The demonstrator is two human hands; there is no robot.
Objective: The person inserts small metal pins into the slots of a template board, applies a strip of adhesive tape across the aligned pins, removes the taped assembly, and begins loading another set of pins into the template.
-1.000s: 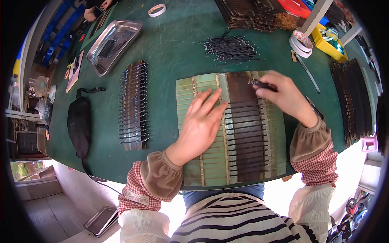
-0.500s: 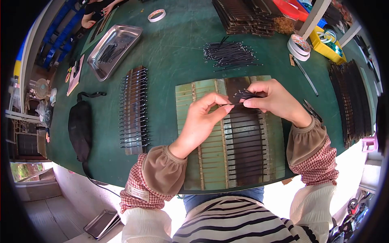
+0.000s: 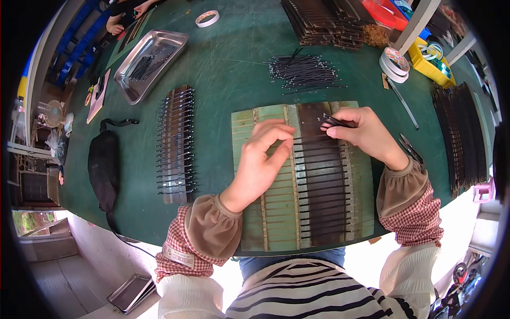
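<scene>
In the head view my right hand (image 3: 364, 133) is closed round a small bundle of black wires (image 3: 330, 122) with shiny tips, above the upper right of the slotted board. My left hand (image 3: 264, 151) has its thumb and fingers drawn together at the slotted strip on the board's left; whatever lies between the fingertips is hidden. Under both hands lies a green ribbed board (image 3: 279, 202). On it rests a dark brown panel (image 3: 325, 212) with black wires laid across in parallel rows, their ends in toothed strips. Beyond the hands is a loose pile of black wires (image 3: 305, 72).
A wire-filled rack (image 3: 176, 143) and a black pouch (image 3: 103, 170) lie left. Behind them stands a metal tray (image 3: 127, 87). Dark panels (image 3: 324, 24) are stacked at the back. Tape rolls (image 3: 394, 65), tweezers (image 3: 409, 146) and more panels (image 3: 459, 135) sit right. Another person's hand (image 3: 115, 25) shows top left.
My hands have drawn apart. The left came down slightly to the slotted strip; the right moved a little right with the wire bundle. The thin wire stretched between them no longer shows there.
</scene>
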